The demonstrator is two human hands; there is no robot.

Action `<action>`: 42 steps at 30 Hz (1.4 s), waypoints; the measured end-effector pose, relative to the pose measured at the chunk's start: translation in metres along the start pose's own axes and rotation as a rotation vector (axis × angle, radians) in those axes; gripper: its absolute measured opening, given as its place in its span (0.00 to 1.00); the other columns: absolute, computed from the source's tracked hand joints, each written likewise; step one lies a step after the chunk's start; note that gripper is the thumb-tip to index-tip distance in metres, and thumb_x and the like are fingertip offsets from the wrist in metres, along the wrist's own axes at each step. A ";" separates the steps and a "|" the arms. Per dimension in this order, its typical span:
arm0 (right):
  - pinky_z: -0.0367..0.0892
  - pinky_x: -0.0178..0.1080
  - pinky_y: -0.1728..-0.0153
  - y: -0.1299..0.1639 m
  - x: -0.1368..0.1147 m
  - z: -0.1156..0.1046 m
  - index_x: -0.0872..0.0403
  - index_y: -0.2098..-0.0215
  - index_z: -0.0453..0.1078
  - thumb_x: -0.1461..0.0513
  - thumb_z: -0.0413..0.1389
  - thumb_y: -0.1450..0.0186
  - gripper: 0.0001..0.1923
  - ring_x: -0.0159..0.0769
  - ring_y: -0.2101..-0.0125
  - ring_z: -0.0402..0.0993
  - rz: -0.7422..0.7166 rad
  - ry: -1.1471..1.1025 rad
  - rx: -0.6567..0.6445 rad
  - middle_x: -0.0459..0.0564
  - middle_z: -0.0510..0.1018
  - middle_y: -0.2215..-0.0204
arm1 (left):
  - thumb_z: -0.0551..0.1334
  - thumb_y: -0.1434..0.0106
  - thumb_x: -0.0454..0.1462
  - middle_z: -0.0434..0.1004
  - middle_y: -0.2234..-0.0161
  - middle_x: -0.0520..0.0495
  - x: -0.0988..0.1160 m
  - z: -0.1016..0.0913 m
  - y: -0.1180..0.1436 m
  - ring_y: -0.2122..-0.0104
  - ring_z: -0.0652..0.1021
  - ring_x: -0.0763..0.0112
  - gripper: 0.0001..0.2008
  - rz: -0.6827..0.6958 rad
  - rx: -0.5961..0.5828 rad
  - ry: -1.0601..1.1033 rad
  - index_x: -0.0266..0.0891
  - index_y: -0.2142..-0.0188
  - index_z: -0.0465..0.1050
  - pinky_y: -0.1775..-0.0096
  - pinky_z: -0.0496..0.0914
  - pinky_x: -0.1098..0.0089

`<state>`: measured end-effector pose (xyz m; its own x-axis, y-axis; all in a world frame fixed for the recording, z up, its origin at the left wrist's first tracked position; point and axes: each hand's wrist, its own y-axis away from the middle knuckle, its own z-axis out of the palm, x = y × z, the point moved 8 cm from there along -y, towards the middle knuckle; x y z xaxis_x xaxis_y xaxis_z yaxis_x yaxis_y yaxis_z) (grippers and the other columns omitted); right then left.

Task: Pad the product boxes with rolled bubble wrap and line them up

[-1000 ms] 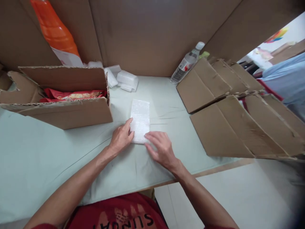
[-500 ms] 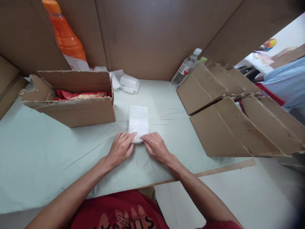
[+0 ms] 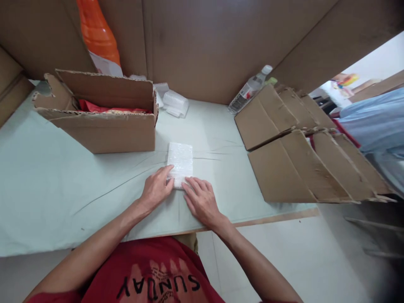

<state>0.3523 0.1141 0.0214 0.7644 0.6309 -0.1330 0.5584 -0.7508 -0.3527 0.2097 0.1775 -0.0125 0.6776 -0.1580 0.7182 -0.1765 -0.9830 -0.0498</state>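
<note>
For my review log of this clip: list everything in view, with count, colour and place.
bubble-wrap pad: 1, white, table centre, under both hands
open carton: 1, brown, left, red packets inside
orange bottle: 1, behind the carton
wrapped bundles: a few, white, back centre
water bottle: 1, clear, back right
flattened cartons: a stack, brown, right
table: 1, pale green
left hand: on the pad's near left corner
right hand: on its near edge

The tall orange plastic bottle point(image 3: 96, 31) behind the open brown cardboard box point(image 3: 104, 126) is cut off by the top edge. The box's walls hide most of the red packets point(image 3: 109, 108) inside. The near end of the white bubble-wrap pad point(image 3: 179, 162) lies under both hands' fingers.
</note>
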 end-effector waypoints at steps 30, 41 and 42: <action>0.68 0.49 0.57 -0.015 0.011 0.021 0.54 0.48 0.72 0.68 0.54 0.34 0.17 0.49 0.56 0.74 0.119 -0.116 -0.018 0.59 0.80 0.53 | 0.63 0.38 0.43 0.76 0.52 0.41 -0.030 -0.017 0.038 0.61 0.77 0.66 0.27 -0.286 0.103 0.510 0.39 0.41 0.65 0.58 0.74 0.64; 0.73 0.38 0.64 -0.003 0.002 0.043 0.55 0.55 0.75 0.54 0.57 0.33 0.14 0.37 0.66 0.78 0.686 -1.300 -0.083 0.48 0.81 0.66 | 0.67 0.45 0.40 0.79 0.49 0.40 0.002 0.018 0.062 0.47 0.78 0.59 0.26 -0.415 -0.056 1.298 0.37 0.47 0.68 0.44 0.70 0.60; 0.73 0.38 0.64 -0.003 -0.001 0.044 0.55 0.56 0.75 0.54 0.56 0.32 0.14 0.37 0.67 0.77 0.685 -1.307 -0.103 0.48 0.81 0.67 | 0.67 0.44 0.41 0.79 0.50 0.40 0.002 0.018 0.063 0.49 0.78 0.59 0.26 -0.410 -0.041 1.272 0.37 0.47 0.68 0.46 0.71 0.61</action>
<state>0.3361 0.1243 -0.0183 0.0877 -0.1611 -0.9830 0.2797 -0.9431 0.1796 0.2124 0.1139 -0.0266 -0.4417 0.3635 0.8202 -0.1578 -0.9315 0.3278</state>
